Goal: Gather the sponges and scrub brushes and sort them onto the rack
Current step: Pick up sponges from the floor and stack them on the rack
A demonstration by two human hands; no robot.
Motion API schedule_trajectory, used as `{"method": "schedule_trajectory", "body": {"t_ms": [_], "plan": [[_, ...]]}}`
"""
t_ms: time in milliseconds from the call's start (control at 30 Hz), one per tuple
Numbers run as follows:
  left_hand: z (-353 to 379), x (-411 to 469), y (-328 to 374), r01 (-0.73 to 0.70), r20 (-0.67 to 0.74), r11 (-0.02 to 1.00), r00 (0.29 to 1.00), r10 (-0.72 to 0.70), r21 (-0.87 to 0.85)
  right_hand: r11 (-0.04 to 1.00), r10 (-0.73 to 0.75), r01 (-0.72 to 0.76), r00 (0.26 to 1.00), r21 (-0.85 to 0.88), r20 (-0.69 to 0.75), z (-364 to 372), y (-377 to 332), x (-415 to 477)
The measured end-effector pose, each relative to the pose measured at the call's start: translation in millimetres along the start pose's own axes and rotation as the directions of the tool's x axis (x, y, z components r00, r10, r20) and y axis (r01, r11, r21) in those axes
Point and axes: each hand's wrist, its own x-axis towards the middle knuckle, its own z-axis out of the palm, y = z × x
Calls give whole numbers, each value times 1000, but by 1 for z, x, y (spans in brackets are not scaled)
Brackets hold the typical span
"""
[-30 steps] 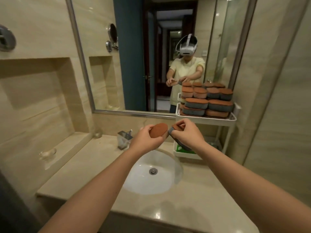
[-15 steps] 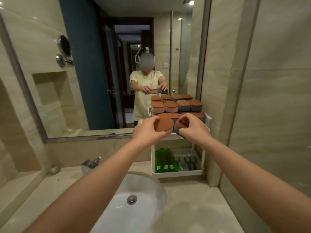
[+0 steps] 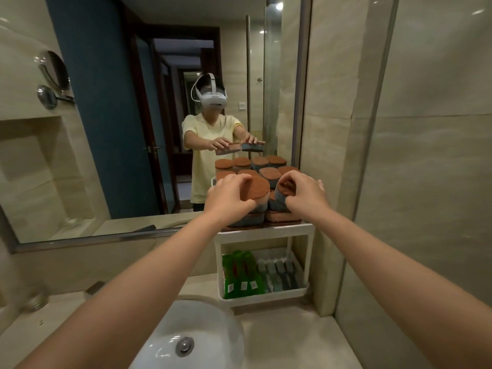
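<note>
My left hand [image 3: 230,197] grips a sponge with a rust-brown top and grey side [image 3: 257,191], held just above the stack on the white rack's top shelf [image 3: 266,231]. Beside it my right hand [image 3: 306,195] grips a second brown-and-grey sponge [image 3: 285,191] over the same stack. Several like sponges [image 3: 279,215] are piled on that shelf against the mirror. The rack's lower shelf [image 3: 263,295] holds green sponges [image 3: 241,271] on the left and grey scrub pads [image 3: 279,272] on the right.
The rack stands in the counter's back right corner, against the mirror [image 3: 133,115] and the right wall [image 3: 426,182]. A white basin with its drain [image 3: 185,346] lies below my arms. A small metal item [image 3: 94,287] sits at the counter's back left.
Both hands have lifted from over the basin and reached forward to the rack's top shelf, each keeping its sponge. The view has tilted upward and closed in on the rack.
</note>
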Motion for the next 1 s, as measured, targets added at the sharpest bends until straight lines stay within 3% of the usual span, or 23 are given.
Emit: {"method": "schedule_trajectory", "body": {"t_ms": [333, 600, 1000], "plan": [[35, 44, -14, 52, 39, 994, 998, -56, 98, 998, -63, 61, 993, 27, 103, 28, 26, 60], [48, 56, -18, 62, 34, 990, 997, -66, 124, 996, -73, 68, 993, 56, 96, 39, 39, 77], [49, 52, -15, 55, 21, 984, 998, -60, 171, 977, -144, 159, 983, -142, 109, 44, 43, 73]]}}
